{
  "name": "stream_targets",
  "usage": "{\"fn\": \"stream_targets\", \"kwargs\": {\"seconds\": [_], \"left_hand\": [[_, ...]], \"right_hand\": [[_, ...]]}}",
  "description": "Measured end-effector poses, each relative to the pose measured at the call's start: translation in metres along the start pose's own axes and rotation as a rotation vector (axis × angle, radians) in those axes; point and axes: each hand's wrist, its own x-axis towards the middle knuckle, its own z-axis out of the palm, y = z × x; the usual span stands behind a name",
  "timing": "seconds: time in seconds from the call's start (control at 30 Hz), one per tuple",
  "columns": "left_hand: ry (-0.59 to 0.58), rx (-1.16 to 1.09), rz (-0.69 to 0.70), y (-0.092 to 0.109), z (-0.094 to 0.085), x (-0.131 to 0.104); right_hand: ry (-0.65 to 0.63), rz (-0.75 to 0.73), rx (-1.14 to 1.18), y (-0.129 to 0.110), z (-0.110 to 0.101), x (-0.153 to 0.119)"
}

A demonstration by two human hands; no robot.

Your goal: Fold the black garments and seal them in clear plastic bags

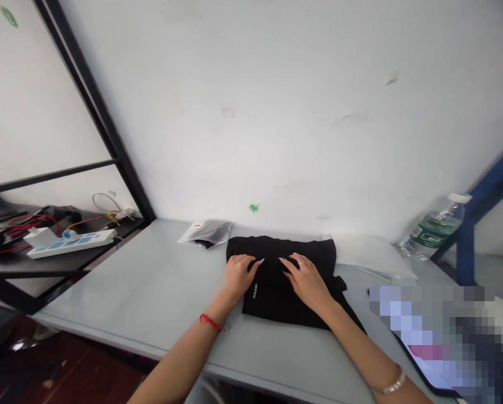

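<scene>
A black garment (287, 308) lies folded on the grey table, with small white lettering near its left edge. My left hand (239, 276) rests on its left side, thumb apart from the fingers. On the right half of the cloth, my right hand (309, 280) lies with fingers spread, a ring on one of them. Both hands press on the fabric from above, and neither visibly grips it. A strip of the black cloth sticks out on the right, partly behind my right forearm.
Behind the garment lie a clear bag (209, 231) with something dark inside and a whitish translucent bag (367, 255). A water bottle (436, 227) leans at the back right, near a blue metal frame (465, 247). A power strip (72, 244) with cables sits on a black shelf, left.
</scene>
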Motion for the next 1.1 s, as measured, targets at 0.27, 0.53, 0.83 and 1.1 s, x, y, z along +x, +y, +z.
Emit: {"fn": "stream_targets", "kwargs": {"seconds": [0.27, 0.53, 0.83, 1.1], "left_hand": [[-0.12, 0.008, 0.287, 0.029, -0.013, 0.002], [-0.463, -0.009, 0.347, 0.038, -0.004, -0.007], [-0.425, -0.026, 0.213, 0.042, -0.002, -0.011], [-0.255, 0.028, 0.065, 0.042, -0.003, 0.045]], "right_hand": [[-0.239, 0.184, -0.049, 0.005, 0.013, 0.005], [-0.191, 0.236, -0.055, 0.049, 0.011, -0.004], [-0.023, 0.259, -0.108, 0.086, 0.009, -0.01], [-0.152, 0.283, -0.119, 0.085, 0.028, -0.005]]}}
